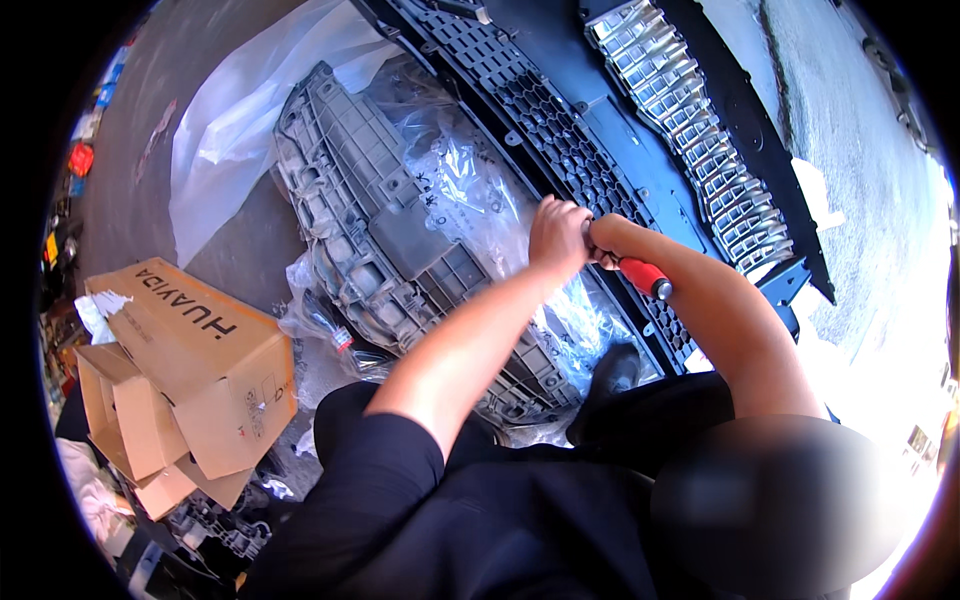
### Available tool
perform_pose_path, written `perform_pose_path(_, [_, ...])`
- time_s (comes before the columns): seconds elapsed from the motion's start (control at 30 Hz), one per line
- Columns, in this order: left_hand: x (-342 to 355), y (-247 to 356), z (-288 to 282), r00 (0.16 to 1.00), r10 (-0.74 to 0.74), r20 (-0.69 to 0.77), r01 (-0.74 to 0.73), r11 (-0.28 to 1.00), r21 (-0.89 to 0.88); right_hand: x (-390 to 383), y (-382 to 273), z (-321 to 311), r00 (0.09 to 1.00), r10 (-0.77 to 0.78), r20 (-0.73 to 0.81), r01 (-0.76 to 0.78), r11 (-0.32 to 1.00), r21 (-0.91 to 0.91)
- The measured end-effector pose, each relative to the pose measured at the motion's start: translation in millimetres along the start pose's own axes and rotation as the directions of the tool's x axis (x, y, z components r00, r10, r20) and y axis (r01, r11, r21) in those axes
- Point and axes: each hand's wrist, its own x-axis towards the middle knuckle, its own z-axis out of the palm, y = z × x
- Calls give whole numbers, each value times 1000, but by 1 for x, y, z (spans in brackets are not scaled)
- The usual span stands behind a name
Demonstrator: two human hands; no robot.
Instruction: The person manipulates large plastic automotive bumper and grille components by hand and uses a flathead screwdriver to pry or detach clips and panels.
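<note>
My left hand and my right hand are closed side by side over the black honeycomb grille panel. The right hand grips a red-handled tool with a silver end that sticks out below it. What the left fingers wrap round is hidden. A long silver slatted trim lies on the black panel right of the grille. Left of it, a grey ribbed plastic part lies among crumpled clear plastic wrap.
Open cardboard boxes sit at the lower left, near dark metal parts. A white plastic sheet lies on the grey floor. My black shoe is beside the grille, and bright pale ground is at the right.
</note>
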Motion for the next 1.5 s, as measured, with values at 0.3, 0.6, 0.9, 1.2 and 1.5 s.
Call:
perform_pose_path(0.3, [-46,140,-63,429,-211,878,591,-670,-449,7,0,-9,994,41,105,-39,999,-21])
perform_pose_path(0.6, [-37,124,-49,443,-190,876,598,-666,-446,-10,11,-27,993,-119,-9,116,976,-183])
perform_pose_path(0.9, [-12,130,-7,465,-203,862,604,-639,-476,-242,37,-64,714,-678,-176,375,582,-722])
perform_pose_path(1.2, [-2,118,-4,548,-175,818,532,-682,-502,-264,49,-55,481,-851,211,230,-110,-967])
perform_pose_path(1.5, [-7,109,7,535,-182,825,278,-884,-375,-259,26,-29,592,-806,24,109,51,-993])
